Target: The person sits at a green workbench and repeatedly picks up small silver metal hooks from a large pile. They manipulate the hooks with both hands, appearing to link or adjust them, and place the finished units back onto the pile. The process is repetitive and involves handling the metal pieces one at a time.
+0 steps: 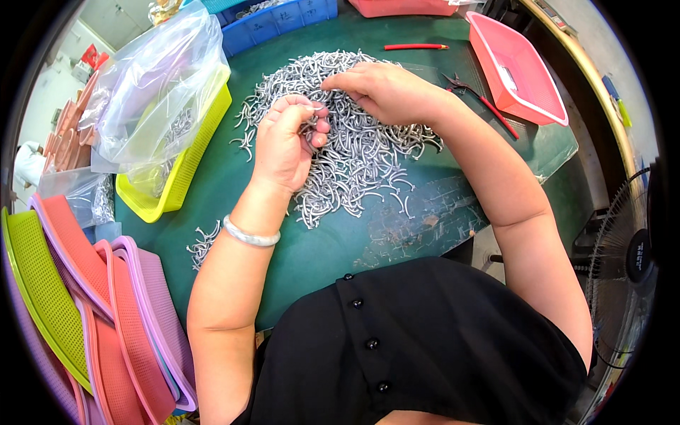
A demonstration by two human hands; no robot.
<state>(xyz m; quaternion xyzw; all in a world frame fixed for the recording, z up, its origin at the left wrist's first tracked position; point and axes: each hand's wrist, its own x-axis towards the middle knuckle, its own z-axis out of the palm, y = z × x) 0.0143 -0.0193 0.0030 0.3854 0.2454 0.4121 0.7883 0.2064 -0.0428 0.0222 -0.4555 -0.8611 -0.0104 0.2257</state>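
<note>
Black shirt [432, 333], tabletop margin [312, 251], curved metal pieces [354, 166]

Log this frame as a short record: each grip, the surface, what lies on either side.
Left grip: curled around a few gray curved pieces
Right grip: at the pile; anything held is hidden
Surface: green table, worn near its front edge
Left side: yellow-green basket, clear plastic bag over it
Right side: pink basket, red-handled pliers, black fan

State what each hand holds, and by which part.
Left hand: curved grey metal-looking pieces in its curled fingers; gripped part unclear. Right hand: hold cannot be told.
</note>
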